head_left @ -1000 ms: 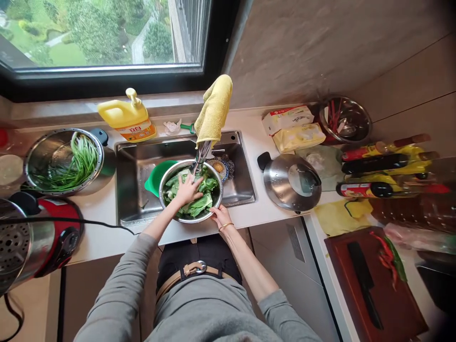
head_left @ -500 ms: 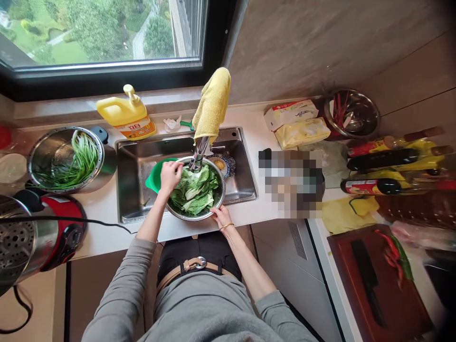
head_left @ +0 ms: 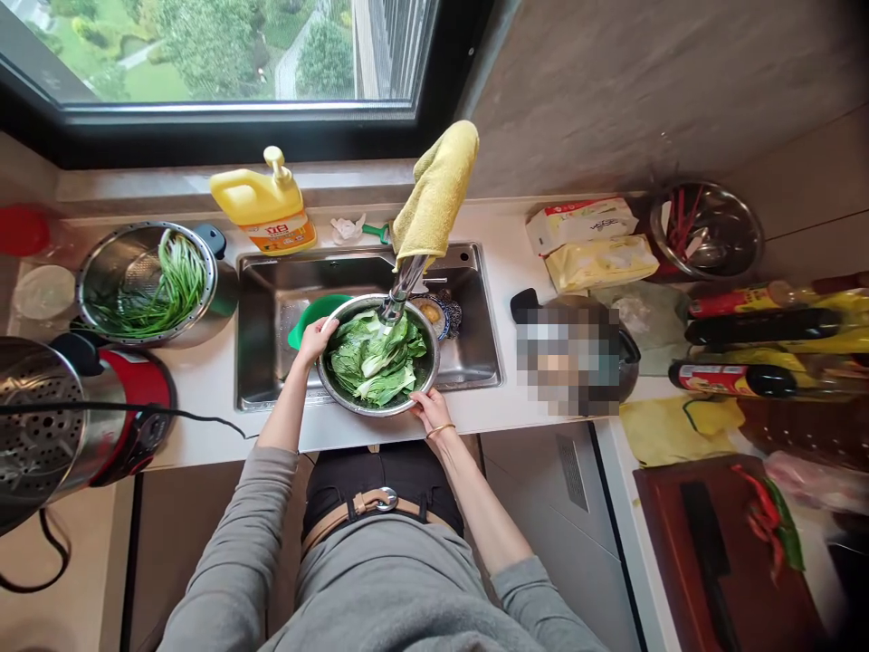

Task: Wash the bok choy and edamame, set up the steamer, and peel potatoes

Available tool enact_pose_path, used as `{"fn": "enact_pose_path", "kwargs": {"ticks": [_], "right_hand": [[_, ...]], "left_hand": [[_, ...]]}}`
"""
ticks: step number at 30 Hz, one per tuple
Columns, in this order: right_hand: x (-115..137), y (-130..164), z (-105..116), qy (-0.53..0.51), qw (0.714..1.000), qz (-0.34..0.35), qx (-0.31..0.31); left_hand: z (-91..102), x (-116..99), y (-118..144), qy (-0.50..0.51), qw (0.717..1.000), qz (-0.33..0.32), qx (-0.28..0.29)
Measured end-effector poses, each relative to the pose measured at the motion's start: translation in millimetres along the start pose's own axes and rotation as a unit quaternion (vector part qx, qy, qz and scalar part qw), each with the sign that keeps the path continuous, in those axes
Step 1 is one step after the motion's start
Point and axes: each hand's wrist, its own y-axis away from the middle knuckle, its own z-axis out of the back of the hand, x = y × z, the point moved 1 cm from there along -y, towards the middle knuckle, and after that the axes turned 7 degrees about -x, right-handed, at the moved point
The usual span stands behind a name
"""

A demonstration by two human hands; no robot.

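Leafy greens (head_left: 377, 359) fill a round metal bowl (head_left: 370, 410), which is held over the front of the sink (head_left: 468, 353). My left hand (head_left: 317, 340) grips the bowl's left rim, and my right hand (head_left: 430, 410) grips its lower right edge. Above the bowl's far side is the faucet (head_left: 402, 292), its upper part draped with a yellow cloth (head_left: 438, 195). A green plastic basin (head_left: 309, 317) lies in the sink behind my left hand. To the right of the bowl, partly hidden by it, sits a patterned dish (head_left: 434, 314) beside a dark scrubber (head_left: 451, 317).
On the left stand a pot of long green stalks (head_left: 180, 281) and a red appliance (head_left: 146, 389) with a cord. A yellow detergent jug (head_left: 268, 208) stands behind the sink. Rightward are bottles (head_left: 737, 378) and a cutting board (head_left: 662, 543) with a cleaver (head_left: 704, 534) and peppers (head_left: 764, 521).
My left hand has moved from above the greens, near the faucet, to the bowl's left rim. My right hand stays on the bowl. The view has shifted slightly.
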Motion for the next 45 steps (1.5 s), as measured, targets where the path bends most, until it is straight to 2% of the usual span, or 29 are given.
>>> {"fn": "enact_pose_path", "kwargs": {"ticks": [25, 45], "right_hand": [[2.6, -0.1, -2.5, 0.004, 1.000, 0.005, 0.005], [0.2, -0.2, -2.7, 0.000, 1.000, 0.013, 0.012]], "left_hand": [[1.5, -4.2, 10.6, 0.047, 0.998, 0.031, -0.009], [2.1, 1.9, 8.8, 0.045, 0.999, 0.020, -0.015]]}}
